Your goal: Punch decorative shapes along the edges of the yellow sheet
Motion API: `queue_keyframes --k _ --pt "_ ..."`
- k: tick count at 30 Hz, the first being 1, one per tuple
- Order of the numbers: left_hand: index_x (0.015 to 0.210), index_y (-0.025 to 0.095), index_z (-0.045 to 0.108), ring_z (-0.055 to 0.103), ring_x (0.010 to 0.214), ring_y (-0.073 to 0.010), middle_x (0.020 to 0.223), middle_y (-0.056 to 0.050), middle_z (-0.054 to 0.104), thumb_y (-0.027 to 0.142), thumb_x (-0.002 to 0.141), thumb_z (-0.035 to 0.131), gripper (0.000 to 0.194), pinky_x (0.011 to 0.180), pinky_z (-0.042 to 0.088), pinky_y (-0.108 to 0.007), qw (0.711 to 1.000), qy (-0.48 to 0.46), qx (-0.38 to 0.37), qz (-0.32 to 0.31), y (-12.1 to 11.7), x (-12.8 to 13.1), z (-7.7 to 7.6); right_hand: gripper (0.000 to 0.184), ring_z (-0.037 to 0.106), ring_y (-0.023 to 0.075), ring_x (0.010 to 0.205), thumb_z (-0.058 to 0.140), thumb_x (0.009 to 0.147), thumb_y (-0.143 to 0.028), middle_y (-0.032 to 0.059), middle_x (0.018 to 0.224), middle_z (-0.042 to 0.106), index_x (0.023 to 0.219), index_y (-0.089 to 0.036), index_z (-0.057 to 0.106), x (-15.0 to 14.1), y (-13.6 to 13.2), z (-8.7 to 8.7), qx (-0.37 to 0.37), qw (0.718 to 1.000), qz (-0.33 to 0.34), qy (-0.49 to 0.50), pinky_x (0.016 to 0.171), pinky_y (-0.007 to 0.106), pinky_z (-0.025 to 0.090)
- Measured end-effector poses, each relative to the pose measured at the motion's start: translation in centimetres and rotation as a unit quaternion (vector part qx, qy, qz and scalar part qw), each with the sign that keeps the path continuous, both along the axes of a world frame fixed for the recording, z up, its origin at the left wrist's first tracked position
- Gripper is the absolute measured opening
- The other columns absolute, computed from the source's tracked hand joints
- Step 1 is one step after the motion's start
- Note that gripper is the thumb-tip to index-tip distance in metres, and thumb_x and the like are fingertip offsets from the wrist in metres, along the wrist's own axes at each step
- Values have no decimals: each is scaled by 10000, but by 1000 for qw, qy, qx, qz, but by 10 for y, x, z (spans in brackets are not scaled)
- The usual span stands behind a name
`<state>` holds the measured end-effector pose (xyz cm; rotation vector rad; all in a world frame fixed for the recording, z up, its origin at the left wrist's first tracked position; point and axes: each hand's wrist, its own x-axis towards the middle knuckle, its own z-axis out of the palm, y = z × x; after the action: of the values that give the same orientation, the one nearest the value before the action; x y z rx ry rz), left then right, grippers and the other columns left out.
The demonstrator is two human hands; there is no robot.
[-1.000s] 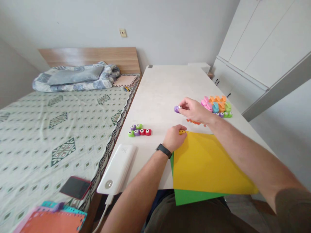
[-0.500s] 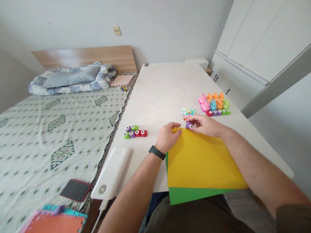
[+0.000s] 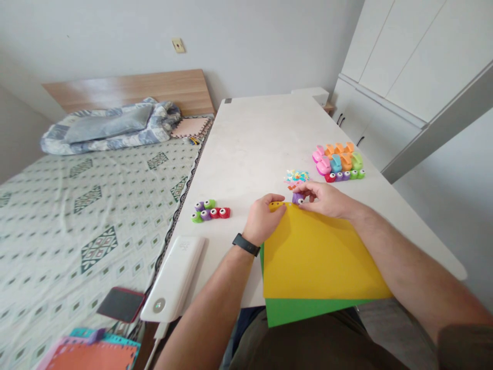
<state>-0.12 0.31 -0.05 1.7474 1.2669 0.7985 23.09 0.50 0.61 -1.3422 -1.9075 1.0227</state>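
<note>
My right hand (image 3: 325, 199) pinches a small purple paper punch (image 3: 297, 198) against the far edge of a yellow sheet (image 3: 316, 257). My left hand (image 3: 264, 218), with a black band on the wrist, is closed on the sheet's far left corner and holds it down. A green sheet (image 3: 296, 310) lies under the yellow one and sticks out at the near edge. A small pile of coloured cut-out shapes (image 3: 296, 178) lies just beyond my right hand.
A group of small punches (image 3: 210, 211) sits left of my hands. Larger pink, orange, blue and green punches (image 3: 339, 162) stand at the right on the white table (image 3: 254, 139). A white power bank (image 3: 173, 280) lies near the table's edge. A phone (image 3: 120, 304) rests on the bed.
My right hand brought the purple punch from the table's middle back to the yellow sheet's far edge. The coloured cut-outs came into view. My left hand kept its hold on the corner.
</note>
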Motion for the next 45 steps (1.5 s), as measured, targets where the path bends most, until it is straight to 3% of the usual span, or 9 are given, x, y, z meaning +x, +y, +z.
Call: queue_keyframes --k 3,14,22,31,45 --pt "1106 185 721 704 890 -192 1034 -65 760 292 850 646 287 819 549 -300 1000 -4 4 3 0 0 0 465 686 201 863 745 779 -331 80 1126 724 1222 -210 671 -3 -2 0 -9 1000 7 -16 791 342 554" --pt "1098 194 719 705 930 -195 1059 -66 758 290 852 656 271 859 548 -309 1000 -26 2 9 -1 2 -2 478 674 239 1056 709 830 -370 90 1216 702 1277 -210 652 -5 -6 7 -12 998 59 -15 966 390 519" --pt "1109 181 718 707 922 -201 1035 -73 760 300 848 670 290 844 559 -314 999 -44 4 9 -1 2 2 489 668 243 1024 678 873 -413 79 1126 722 1316 -212 633 -1 -6 8 -42 997 59 21 918 399 528" --pt "1110 184 718 706 935 -198 1056 -69 758 301 851 663 288 883 549 -321 999 -43 6 6 -2 2 4 416 653 215 1034 717 852 -376 73 1084 697 1211 -182 632 -2 -6 5 -109 985 69 114 940 371 494" --pt "1119 193 718 707 946 -203 1078 -76 755 305 854 670 292 871 558 -319 999 -50 0 2 -3 2 4 368 641 199 943 735 824 -370 61 991 689 1126 -175 654 -6 -6 4 -108 985 48 124 881 361 498"
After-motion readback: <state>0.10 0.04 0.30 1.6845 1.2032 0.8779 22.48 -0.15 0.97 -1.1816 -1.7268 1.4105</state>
